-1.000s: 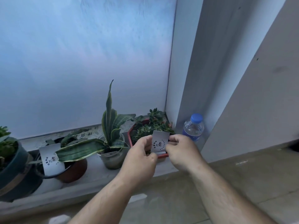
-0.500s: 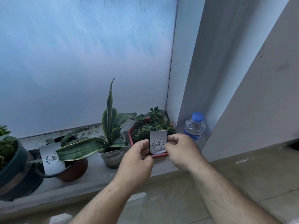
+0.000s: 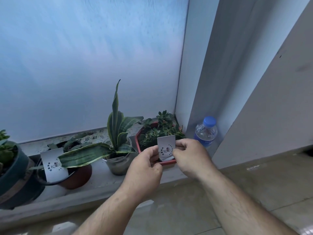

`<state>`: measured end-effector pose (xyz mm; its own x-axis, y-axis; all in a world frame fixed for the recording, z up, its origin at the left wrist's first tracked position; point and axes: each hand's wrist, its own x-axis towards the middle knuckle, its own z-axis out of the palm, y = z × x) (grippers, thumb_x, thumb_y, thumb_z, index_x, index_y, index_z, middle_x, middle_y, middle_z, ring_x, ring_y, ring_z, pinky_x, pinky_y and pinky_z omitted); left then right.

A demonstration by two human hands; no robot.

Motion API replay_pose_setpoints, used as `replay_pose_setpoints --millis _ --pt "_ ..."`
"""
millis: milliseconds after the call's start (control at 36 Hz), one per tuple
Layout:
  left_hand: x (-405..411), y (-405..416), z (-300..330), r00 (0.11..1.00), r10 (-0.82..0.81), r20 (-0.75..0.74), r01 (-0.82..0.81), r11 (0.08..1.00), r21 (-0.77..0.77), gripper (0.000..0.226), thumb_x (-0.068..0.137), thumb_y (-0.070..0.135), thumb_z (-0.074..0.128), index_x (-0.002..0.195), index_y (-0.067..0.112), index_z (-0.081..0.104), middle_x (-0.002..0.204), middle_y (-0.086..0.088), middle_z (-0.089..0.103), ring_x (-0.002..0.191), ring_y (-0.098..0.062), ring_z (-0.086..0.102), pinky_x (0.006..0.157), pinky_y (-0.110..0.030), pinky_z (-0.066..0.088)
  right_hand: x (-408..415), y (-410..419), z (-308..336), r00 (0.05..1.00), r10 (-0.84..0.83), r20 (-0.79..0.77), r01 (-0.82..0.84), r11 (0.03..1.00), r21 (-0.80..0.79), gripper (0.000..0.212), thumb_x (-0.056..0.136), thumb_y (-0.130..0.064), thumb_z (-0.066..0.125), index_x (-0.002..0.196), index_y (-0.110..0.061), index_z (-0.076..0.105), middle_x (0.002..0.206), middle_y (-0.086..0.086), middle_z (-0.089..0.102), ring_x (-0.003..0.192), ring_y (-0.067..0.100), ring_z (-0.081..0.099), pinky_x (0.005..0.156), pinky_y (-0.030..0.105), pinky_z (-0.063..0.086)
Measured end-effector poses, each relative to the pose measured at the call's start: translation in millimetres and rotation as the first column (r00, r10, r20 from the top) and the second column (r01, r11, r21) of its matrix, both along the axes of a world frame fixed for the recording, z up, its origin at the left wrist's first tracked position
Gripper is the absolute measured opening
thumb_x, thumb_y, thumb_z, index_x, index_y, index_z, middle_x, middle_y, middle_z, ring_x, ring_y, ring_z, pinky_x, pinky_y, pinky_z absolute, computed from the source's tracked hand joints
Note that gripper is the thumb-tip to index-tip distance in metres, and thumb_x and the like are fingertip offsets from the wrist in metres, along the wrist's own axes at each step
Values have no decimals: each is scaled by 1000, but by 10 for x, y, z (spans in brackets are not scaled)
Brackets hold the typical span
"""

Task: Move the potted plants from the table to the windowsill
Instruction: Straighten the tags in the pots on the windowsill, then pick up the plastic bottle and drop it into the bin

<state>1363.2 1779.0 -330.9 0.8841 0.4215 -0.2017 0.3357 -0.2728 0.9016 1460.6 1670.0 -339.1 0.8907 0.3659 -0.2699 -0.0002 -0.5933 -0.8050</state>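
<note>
Head view: red pot [image 3: 166, 162] of succulents sits at windowsill [image 3: 105, 173] right end, by front edge, directly ahead of both hands. Left hand [image 3: 144, 168] pinches white tag [image 3: 166, 147] at left edge, right hand [image 3: 189, 155] at right edge; neither grasps pot. Tag upright. Both hands equally near. Bottle [image 3: 205, 131] just beside, rightward.

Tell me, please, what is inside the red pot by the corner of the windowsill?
The red pot holds leafy green succulents and a white card. The soil and the card's foot are hidden by both hands.
</note>
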Motion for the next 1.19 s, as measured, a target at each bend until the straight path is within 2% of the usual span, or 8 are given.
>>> replay_pose_setpoints --millis 139,278,556,639,722,917,1083,1194 --pt "3 8 -18 1000 -14 5 13 997 79 63 87 -14 45 106 45 59 100 31 67 96 28 57 82 4 43 2 -3 9 1000 8 -1 -8 1000 -27 28 89 -13 58 98 -24 81 89 -11 80 82 12 73 72 30 59" --pt "-13 50 -86 1000 -15 -25 17 994 110 58 88 -5 47 136 25 60 129 14 67 116 7 61 98 -7 46 30 -5 -22 1000 15 3 -15 999 -40 26 85 -16 56 93 -18 80 86 -6 81 86 16 74 79 38 63" --pt "-74 87 25 998 35 -49 -28 992 123 57 95 -2 49 148 19 48 129 14 60 108 11 54 78 12 32 -19 -29 149 996 -64 62 67 997 -49 23 83 -7 52 63 -13 42 64 6 30 60 19 25 58 32 19" --pt "-105 105 66 999 26 -40 -20 989 149 59 95 0 49 150 20 46 142 10 57 123 5 52 93 1 35 -42 -43 193 991 -105 83 109 993 -46 20 85 -9 54 67 -14 58 57 7 46 59 29 40 55 33 33" --pt "-177 128 119 999 27 -23 -23 989 144 57 96 2 49 150 21 46 142 11 57 126 4 53 94 -1 35 -87 -58 303 979 -126 159 132 991 -29 26 92 -16 57 110 -20 76 85 -8 72 83 17 66 69 28 49" --pt "-470 224 228 997 52 60 -59 992 111 37 98 11 58 121 40 62 110 19 72 103 9 65 80 -1 46 32 -232 626 603 -177 777 225 973 48 26 92 -19 66 117 -14 68 108 3 60 82 26 62 66 30 44" --pt "-655 327 276 996 74 41 -77 993 94 31 97 16 61 118 39 65 98 9 75 92 -23 72 77 -30 56 292 -349 495 836 28 547 198 916 -350 47 102 -38 51 146 -26 52 148 2 48 123 31 59 93 43 53" --pt "-640 401 368 995 70 64 -78 989 127 32 97 18 61 121 39 63 102 12 73 92 -11 70 78 -18 56 313 -298 485 878 12 479 166 930 -327 39 103 -29 51 140 -20 59 143 7 54 123 33 59 99 42 49"
